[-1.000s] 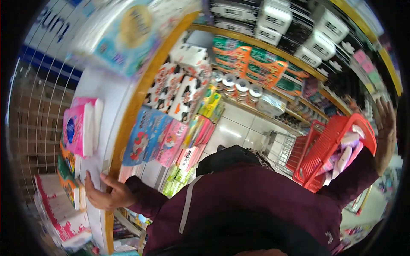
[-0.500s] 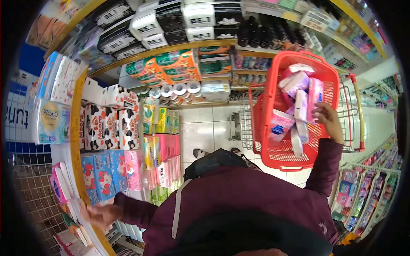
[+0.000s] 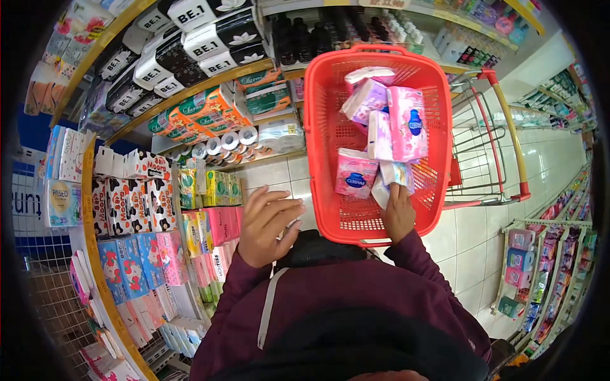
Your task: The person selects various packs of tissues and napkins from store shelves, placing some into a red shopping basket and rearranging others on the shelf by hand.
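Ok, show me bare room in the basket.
In the basket, bare mesh shows left of the upper packs, and between the lower pink pack and the near end. Packs crowd the middle, the right hand on one.

Smooth plastic basket (image 3: 319, 136), glossy packs (image 3: 406, 124)

Near the basket (image 3: 316, 152)'s bottom edge, the right hand (image 3: 399, 213) covers part of a small white pack (image 3: 399, 172); whether it grips, we can't tell. We get only part of the white-lilac pack (image 3: 380, 136), overlapped by the big pink pack (image 3: 406, 120). Basket blocks part of the cart (image 3: 522, 159) past its right edge. Off the left edge, the left hand (image 3: 270, 222) hides some floor (image 3: 473, 276). Dark item (image 3: 311, 251) half covered by the jacket (image 3: 362, 286); we can't identify it. Price sign (image 3: 381, 3) above basket's top edge: cut off. Rack (image 3: 559, 223) beyond bottom right corner: print too small for us.
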`<state>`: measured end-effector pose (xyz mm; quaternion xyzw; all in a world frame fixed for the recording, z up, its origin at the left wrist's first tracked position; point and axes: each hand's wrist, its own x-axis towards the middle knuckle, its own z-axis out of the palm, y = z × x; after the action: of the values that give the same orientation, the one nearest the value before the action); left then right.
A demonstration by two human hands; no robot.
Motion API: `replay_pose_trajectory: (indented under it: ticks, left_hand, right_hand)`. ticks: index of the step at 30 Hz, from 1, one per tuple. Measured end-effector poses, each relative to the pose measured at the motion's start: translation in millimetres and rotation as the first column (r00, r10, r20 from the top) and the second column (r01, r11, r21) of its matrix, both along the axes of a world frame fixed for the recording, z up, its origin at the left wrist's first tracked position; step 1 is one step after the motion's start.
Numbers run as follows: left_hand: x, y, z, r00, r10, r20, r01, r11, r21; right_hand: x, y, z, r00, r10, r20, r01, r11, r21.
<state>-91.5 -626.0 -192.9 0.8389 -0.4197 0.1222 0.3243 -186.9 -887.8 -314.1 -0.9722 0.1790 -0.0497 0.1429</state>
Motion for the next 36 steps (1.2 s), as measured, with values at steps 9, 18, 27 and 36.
replay_pose_trajectory:
  ticks: [9,18,27,36]
  left_hand:
    - [-19,-56,-51,0.185,-0.427,-0.885,0.085,0.904,-0.419]
    - [-27,-67,-38,0.045,-0.638,-0.769,-0.543,0.630,-0.554]
    - [-26,-5,-39,0.354,-0.428,-0.832,-0.663,0.512,-0.546]
    - [-10,76,-12,0.844,0.218,-0.489,-0.442,0.800,-0.406]
  right_hand:
    - [-26,-30,103,0.843,0.255,0.474,-0.389,0.897,0.209]
    - [-6,4,70,0.673,0.442,0.594,-0.561,0.827,0.020]
    - [33,44,72,0.816,0.395,0.423,-0.577,0.499,0.647]
    - [126,176,94,0.938,0.247,0.244,-0.119,-0.431,0.894]
